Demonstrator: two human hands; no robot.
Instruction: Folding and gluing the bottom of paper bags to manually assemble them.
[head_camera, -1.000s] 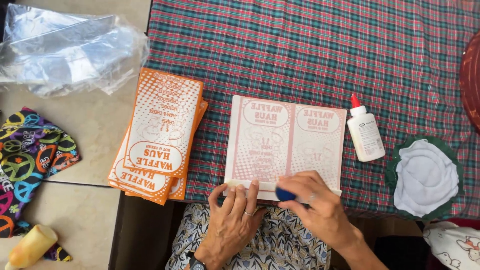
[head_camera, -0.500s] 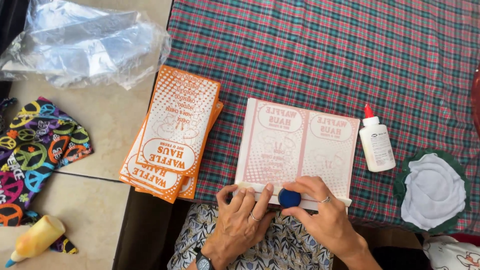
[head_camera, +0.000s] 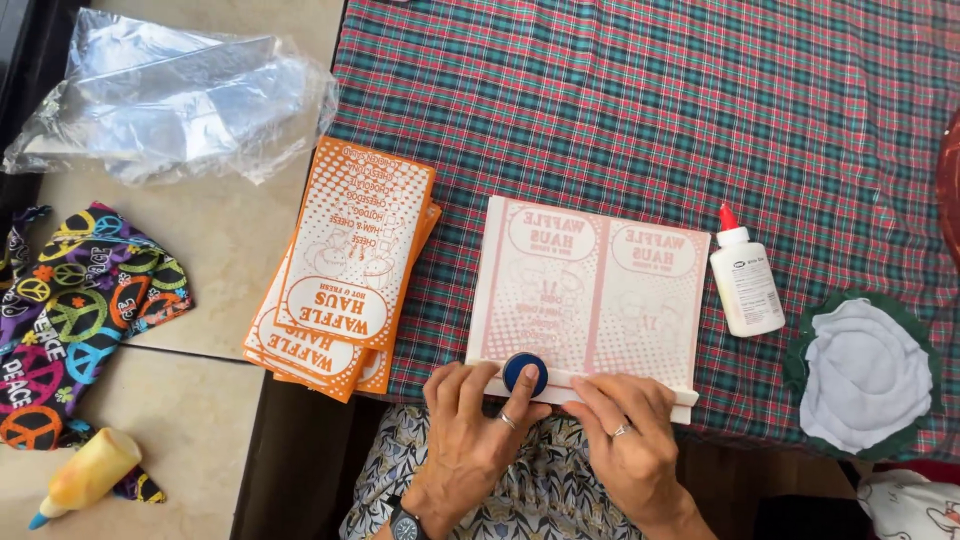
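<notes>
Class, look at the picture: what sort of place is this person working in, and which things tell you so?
Probably a home craft table, not a factory. A plaid tablecloth covers it, with a white glue bottle, a stack of orange printed paper bags and a flat pale bag sheet under the hands.

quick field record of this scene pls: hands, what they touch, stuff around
left hand: fingers on a round blue disc at the sheet's near edge
right hand: flat on the folded near edge of the pink printed sheet
surface: plaid tablecloth
left of sheet: stack of orange printed bags
right of sheet: white glue bottle, red cap
far left: clear plastic wrap, patterned cloth, yellow bottle
</notes>
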